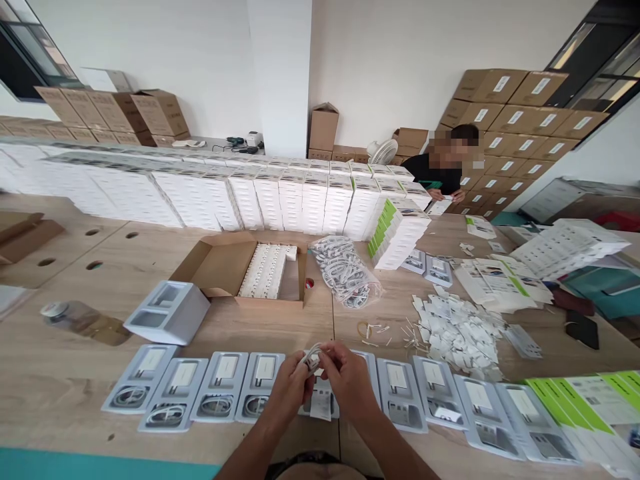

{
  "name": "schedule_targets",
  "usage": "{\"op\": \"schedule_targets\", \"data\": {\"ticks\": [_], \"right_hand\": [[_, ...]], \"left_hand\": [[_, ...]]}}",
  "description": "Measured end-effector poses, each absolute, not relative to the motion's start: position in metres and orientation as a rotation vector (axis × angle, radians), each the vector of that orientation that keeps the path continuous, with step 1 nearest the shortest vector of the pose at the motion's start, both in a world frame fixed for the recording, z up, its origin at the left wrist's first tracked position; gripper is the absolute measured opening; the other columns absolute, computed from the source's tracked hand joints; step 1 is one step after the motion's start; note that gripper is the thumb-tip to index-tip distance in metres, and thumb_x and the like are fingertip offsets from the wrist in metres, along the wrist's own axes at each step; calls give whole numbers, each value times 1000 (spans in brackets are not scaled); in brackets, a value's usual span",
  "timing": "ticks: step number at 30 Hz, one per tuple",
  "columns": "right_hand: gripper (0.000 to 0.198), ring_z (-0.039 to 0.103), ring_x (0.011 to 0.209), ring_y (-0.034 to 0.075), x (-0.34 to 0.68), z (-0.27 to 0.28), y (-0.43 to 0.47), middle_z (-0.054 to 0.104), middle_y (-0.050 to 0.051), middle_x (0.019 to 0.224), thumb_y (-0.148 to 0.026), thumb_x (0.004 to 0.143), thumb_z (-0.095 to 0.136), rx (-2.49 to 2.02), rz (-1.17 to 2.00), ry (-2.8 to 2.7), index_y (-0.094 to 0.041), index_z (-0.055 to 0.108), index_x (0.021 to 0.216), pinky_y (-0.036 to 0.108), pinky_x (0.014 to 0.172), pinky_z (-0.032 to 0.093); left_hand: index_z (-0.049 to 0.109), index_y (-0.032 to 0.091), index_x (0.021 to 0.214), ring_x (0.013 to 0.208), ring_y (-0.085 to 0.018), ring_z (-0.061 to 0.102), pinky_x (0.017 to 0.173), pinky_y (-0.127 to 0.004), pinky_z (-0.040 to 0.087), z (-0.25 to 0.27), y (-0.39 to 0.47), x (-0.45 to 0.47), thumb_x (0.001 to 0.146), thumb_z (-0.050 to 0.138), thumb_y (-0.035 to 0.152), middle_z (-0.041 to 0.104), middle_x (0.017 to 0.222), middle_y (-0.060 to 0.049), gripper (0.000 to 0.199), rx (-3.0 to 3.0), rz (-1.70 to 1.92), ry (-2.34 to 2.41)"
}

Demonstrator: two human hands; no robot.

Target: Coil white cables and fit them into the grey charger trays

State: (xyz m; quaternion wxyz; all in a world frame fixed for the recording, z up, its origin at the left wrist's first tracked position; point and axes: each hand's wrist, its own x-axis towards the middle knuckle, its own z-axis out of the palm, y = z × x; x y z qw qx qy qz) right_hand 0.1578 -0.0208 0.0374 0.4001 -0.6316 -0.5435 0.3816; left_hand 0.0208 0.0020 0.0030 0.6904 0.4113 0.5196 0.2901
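A coiled white cable is held up between my two hands over the row of trays. My left hand is closed around the coil from the left, and the fingers of my right hand pinch it from the right. Below them lies a grey plastic tray, partly covered by my hands, with a small printed paper in it. To the left, trays such as this one hold a white adapter and a coiled cable each. On the right, another tray has an adapter in its upper compartment.
Beyond the trays lie a bag of cables, an open carton of white adapters and a heap of white pieces. A nested tray stack and a bottle stand left. Behind a long wall of white boxes, a person handles a box.
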Motion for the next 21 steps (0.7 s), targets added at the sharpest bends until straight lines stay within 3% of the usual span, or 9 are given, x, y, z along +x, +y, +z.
{"op": "schedule_targets", "data": {"ticks": [4,7,10,12,16,18,21], "right_hand": [[25,63,62,15,150,33,-27,68,1,71,-36,95,45,-1673,874,-1537,-21,64,89,24,60,44],[24,60,71,17,149,32,-27,65,3,73,-31,94,47,-1770,603,-1776,-22,65,81,27,66,41],[18,56,92,22,155,33,-23,63,8,100,-29,91,53,-1748,289,-1932,-23,68,99,33,80,39],[25,54,101,23,159,34,-21,61,8,111,-28,92,53,-1679,214,-1982,-25,63,115,37,89,35],[27,55,101,21,165,23,-30,66,6,107,-27,95,49,-1548,289,-2018,-26,61,120,41,94,31],[30,54,106,22,168,14,-35,65,7,114,-27,95,48,-1494,379,-1993,-26,59,123,42,96,32],[32,54,113,23,177,4,-37,63,8,122,-32,97,44,-1495,647,-1828,-26,59,125,42,100,36]], "left_hand": [[50,19,66,38,-8,37,39,-20,24,4,3,20,74,47,31,44,45,5,15,903,641,1178],[50,19,69,41,-8,38,41,-19,25,6,1,19,70,50,31,44,49,5,12,833,653,1171],[50,18,72,42,-6,36,42,-17,23,8,-1,19,65,53,27,42,51,7,12,730,691,1135],[48,19,72,40,-6,31,40,-17,17,8,-1,18,65,53,30,40,49,7,13,682,712,1068],[47,19,72,38,-7,27,39,-19,13,2,-2,17,77,52,53,38,46,7,35,630,731,1062],[50,19,76,41,-7,30,41,-19,17,-1,-3,16,77,54,61,40,49,7,43,640,734,1140],[55,18,85,52,-10,41,49,-21,30,3,-4,10,80,56,57,48,59,5,40,881,718,1150]]}}
